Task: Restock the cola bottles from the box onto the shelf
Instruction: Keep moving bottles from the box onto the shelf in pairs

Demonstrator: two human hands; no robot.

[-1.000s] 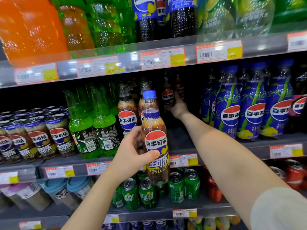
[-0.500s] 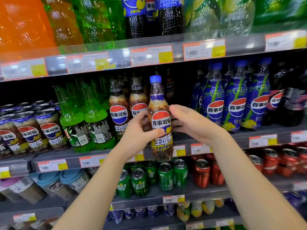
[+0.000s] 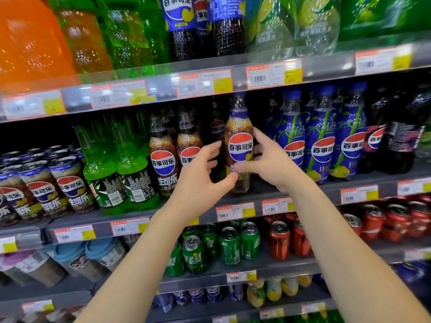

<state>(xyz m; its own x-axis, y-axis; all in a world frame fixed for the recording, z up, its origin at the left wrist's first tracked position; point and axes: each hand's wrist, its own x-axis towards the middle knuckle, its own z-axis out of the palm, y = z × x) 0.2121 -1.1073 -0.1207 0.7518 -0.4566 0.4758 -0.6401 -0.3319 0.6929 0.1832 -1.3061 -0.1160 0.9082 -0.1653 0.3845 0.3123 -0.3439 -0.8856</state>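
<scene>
- The cola bottle [image 3: 240, 145] stands upright on the middle shelf [image 3: 291, 192], long axis vertical, neck up toward the price strip of the shelf above; the cap itself is lost behind that strip.
- Its round red, white and blue logo faces straight out at the camera.
- Base looks to be down on the shelf deck, set back from the front edge, though whether it carries its full weight there, I cannot tell.
- Right hand [image 3: 268, 162] wraps the bottle from the right side, fingers behind the label, thumb across the lower front: a firm hold on the bottle.
- Left hand [image 3: 203, 180] comes in from the left, thumb tip pressed against the lower label, the other fingers spread and curled loosely beside the bottle rather than closed round it.
- So both hands are in contact, the right gripping, the left only steadying.
- Just to the left stand two matching cola bottles [image 3: 163, 157], also upright with logos forward.
- Further left, green bottles [image 3: 133, 173], then a cluster of cola cans [image 3: 67, 185].
- To the right, a row of blue-wrapped bottles [image 3: 321, 145], upright, close beside the right hand.
- One shelf down, green cans [image 3: 229, 245] and red cans [image 3: 279, 241] sit beneath the forearms.
</scene>
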